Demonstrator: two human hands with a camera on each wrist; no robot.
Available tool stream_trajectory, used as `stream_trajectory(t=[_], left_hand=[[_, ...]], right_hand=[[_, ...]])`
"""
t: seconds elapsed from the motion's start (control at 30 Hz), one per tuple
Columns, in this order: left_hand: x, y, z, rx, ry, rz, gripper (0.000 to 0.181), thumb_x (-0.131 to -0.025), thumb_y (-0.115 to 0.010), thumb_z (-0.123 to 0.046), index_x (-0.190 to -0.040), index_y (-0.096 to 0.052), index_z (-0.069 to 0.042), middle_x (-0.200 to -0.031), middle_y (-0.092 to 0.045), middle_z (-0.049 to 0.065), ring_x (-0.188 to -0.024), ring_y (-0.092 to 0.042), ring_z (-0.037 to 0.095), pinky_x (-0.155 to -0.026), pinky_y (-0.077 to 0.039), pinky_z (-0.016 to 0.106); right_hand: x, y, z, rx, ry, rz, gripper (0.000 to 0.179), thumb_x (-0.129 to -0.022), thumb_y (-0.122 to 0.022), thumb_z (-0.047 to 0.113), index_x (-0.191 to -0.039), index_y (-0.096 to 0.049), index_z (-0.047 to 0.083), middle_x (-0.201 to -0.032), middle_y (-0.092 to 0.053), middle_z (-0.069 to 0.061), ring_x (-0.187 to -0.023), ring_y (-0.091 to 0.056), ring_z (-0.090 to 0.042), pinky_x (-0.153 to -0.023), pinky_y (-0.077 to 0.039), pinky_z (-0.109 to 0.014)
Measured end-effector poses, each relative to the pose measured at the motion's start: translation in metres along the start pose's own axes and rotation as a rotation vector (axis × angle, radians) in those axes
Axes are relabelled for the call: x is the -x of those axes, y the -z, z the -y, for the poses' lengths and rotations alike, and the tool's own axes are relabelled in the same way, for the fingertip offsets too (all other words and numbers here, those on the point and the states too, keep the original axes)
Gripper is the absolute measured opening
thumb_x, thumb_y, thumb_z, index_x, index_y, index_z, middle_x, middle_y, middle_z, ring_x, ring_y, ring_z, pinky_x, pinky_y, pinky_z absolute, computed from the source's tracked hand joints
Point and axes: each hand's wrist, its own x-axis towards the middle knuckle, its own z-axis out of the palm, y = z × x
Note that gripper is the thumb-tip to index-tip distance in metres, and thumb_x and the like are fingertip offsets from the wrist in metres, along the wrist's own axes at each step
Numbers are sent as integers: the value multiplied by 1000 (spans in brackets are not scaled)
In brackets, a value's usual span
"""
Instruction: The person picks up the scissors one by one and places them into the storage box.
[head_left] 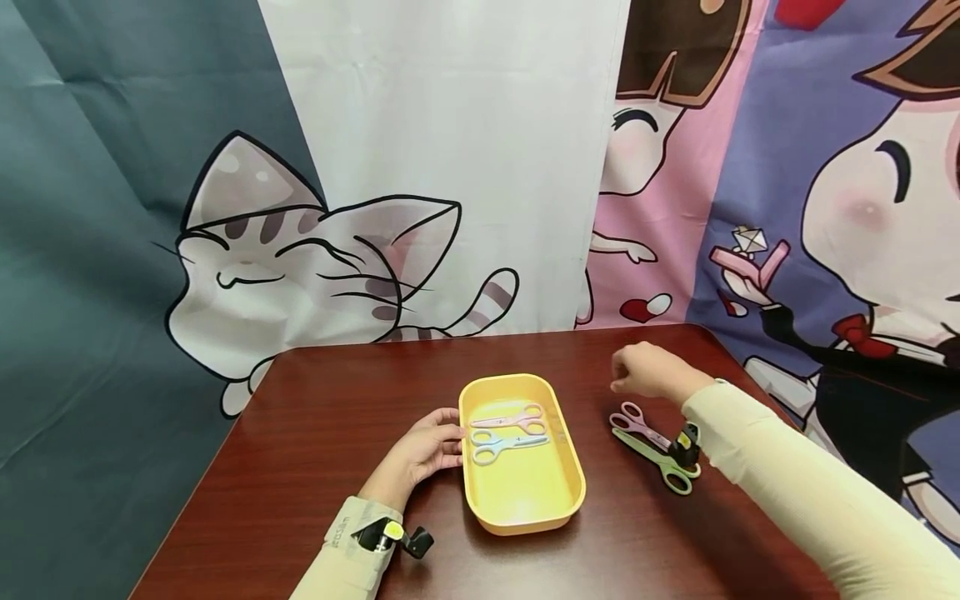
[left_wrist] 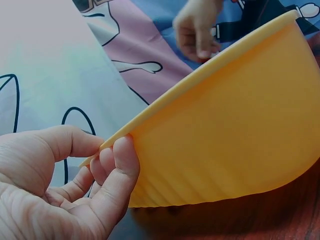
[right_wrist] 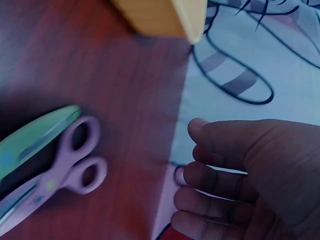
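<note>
A yellow plastic tray (head_left: pixel 521 498) stands on the table, with pink scissors (head_left: pixel 506 422) and blue scissors (head_left: pixel 513 442) lying inside. My left hand (head_left: pixel 426 446) pinches the tray's left rim between thumb and fingers; the left wrist view shows the fingertips against the outer wall (left_wrist: pixel 210 130). Right of the tray, lilac scissors (head_left: pixel 649 431) and green scissors (head_left: pixel 645 451) lie side by side on the table. Above and just beyond them hovers my right hand (head_left: pixel 654 371), its fingers loosely bent and holding nothing in the right wrist view.
The dark red wooden table (head_left: pixel 322 467) reaches back to a printed cloth (head_left: pixel 450 125) with cartoon figures, hanging behind its far edge. Each forearm carries a small black wrist camera (head_left: pixel 416 542); the right one partly covers the lilac and green scissors in the head view.
</note>
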Motion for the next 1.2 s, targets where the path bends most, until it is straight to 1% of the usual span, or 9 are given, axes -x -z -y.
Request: stream_trajectory(t=[0.17,0.33,0.43,0.6,0.67,0.73,0.93,1.07,1.2], left_hand=[[1,1,0,3,-3,1,44,-94,-54,3,-134,-37,-2,-82,-59,6,-66,-61,11,-59,-58,27],[2,3,-1,6,-11,2,45,-94,-54,3,-135,-36,-1,-82,-59,6,-65,-61,11,-59,-58,27],[1,3,-1,9,-15,9,45,-94,-54,4,-135,-35,-1,-82,-59,7,-65,-61,11,-59,-58,27],[1,2,-1,16,-12,21,45,-94,-54,4,-135,-35,-1,-81,-60,6,-65,-61,11,-58,-58,28],[0,2,-1,19,-15,24,45,-94,-54,5,-134,-34,-1,-81,-60,6,-64,-61,11,-58,-59,28],[-1,2,0,20,-18,26,45,-94,-54,5,-134,-35,-1,-81,-60,6,-64,-61,11,-58,-59,28],[-1,2,0,17,-21,25,45,-94,-54,5,-134,-35,0,-80,-60,6,-63,-62,11,-58,-59,28],[-2,3,1,16,-24,35,46,-94,-55,5,-135,-35,0,-80,-62,5,-65,-62,11,-59,-59,28],[0,4,1,15,-24,30,44,-94,-55,5,-133,-36,-1,-80,-61,5,-65,-62,11,-59,-59,28]], right_hand=[[20,-18,-13,-24,-33,41,14,-83,-80,16,-76,-70,11,-68,-62,5,-62,-56,-14,-59,-51,-33],[33,-40,-11,-27,-51,89,12,-81,-81,16,-75,-71,12,-68,-61,4,-61,-54,-13,-57,-50,-32],[40,-53,-9,-12,-54,107,16,-78,-81,16,-72,-66,15,-66,-57,5,-59,-51,-13,-55,-46,-31],[49,-69,-6,28,-46,83,27,-71,-82,16,-66,-55,18,-61,-50,6,-55,-45,-13,-52,-38,-30],[51,-72,-5,28,-48,68,28,-70,-82,15,-65,-54,18,-60,-49,5,-54,-45,-13,-51,-37,-30],[51,-73,-4,26,-50,59,28,-69,-81,13,-64,-54,17,-59,-48,5,-54,-44,-13,-51,-37,-29],[48,-69,-1,38,-4,51,27,-70,-80,11,-64,-55,18,-59,-48,6,-53,-44,-12,-50,-38,-28],[40,-56,7,21,10,27,19,-72,-79,11,-66,-62,17,-62,-52,7,-55,-47,-12,-52,-43,-30],[24,-35,27,3,55,2,12,-75,-81,13,-74,-69,16,-67,-58,7,-58,-51,-12,-55,-49,-29]])
